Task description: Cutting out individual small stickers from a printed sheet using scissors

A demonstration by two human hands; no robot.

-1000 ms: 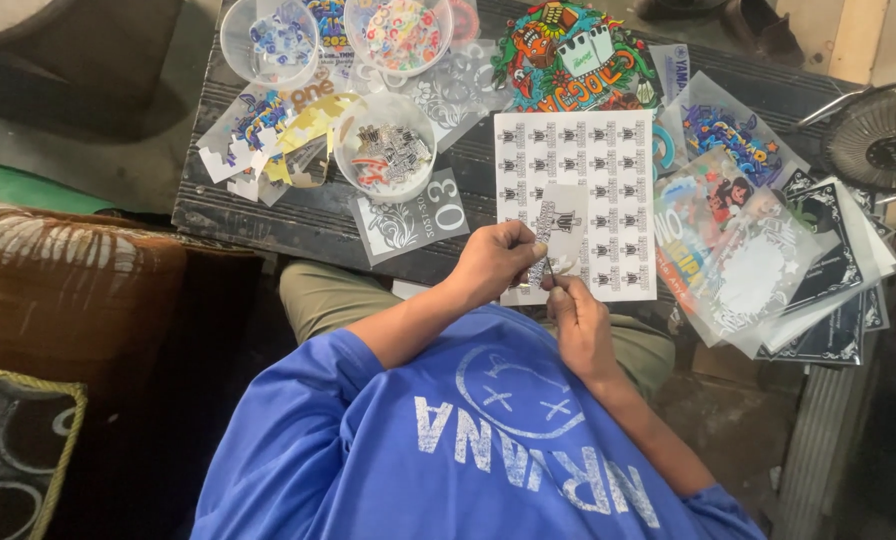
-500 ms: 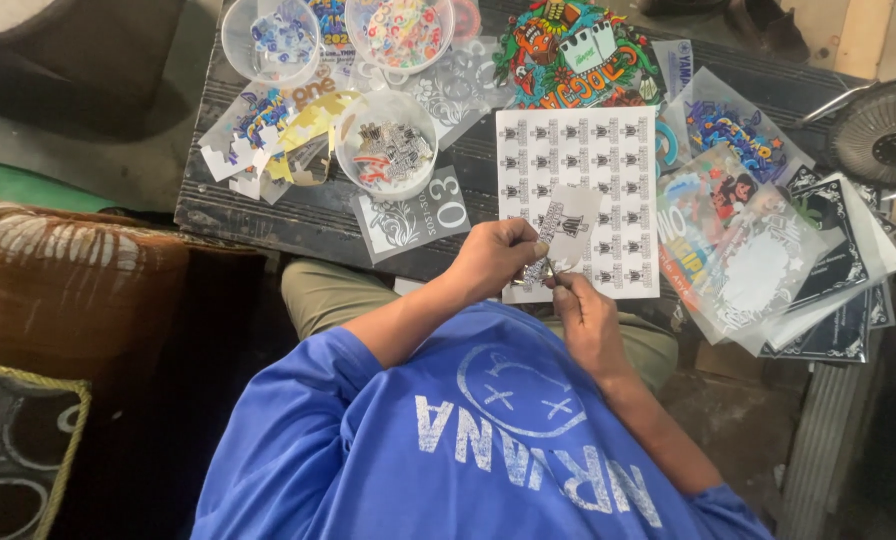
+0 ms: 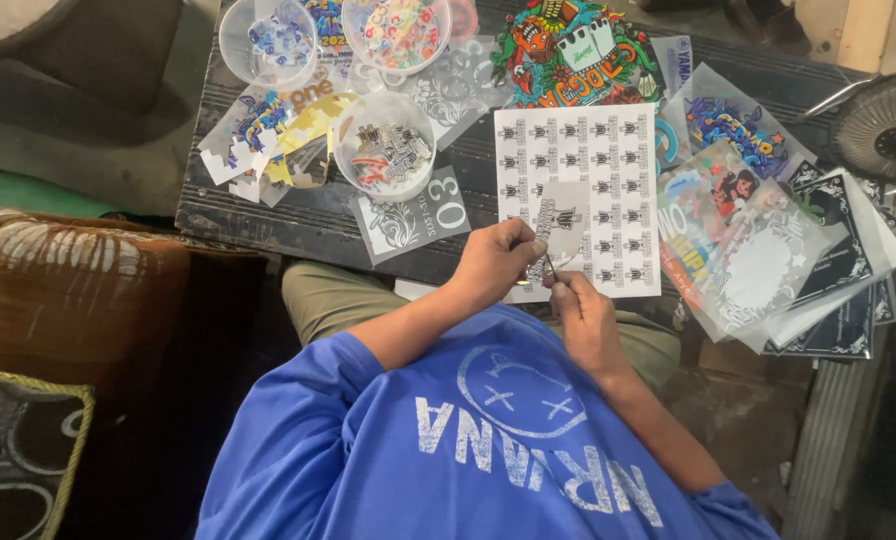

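White sticker sheet (image 3: 608, 150) beyond hands, left (image 3: 495, 262), right (image 3: 580, 312), pinching cut-out (image 3: 545, 243)

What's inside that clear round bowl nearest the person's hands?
The clear bowl holds a loose heap of small cut-out stickers, mostly black and white with some red. Whatever lies at the bottom is covered by the heap. The bowl rests partly on other sticker sheets.

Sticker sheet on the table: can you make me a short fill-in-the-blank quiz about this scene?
1. The left hand pinches a small strip over the white sticker sheet, close to the ____ hand.
2. The person's shirt is ____.
3. Left of the sheet, ____ round clear bowls hold small pieces.

Missing words: right; blue; three
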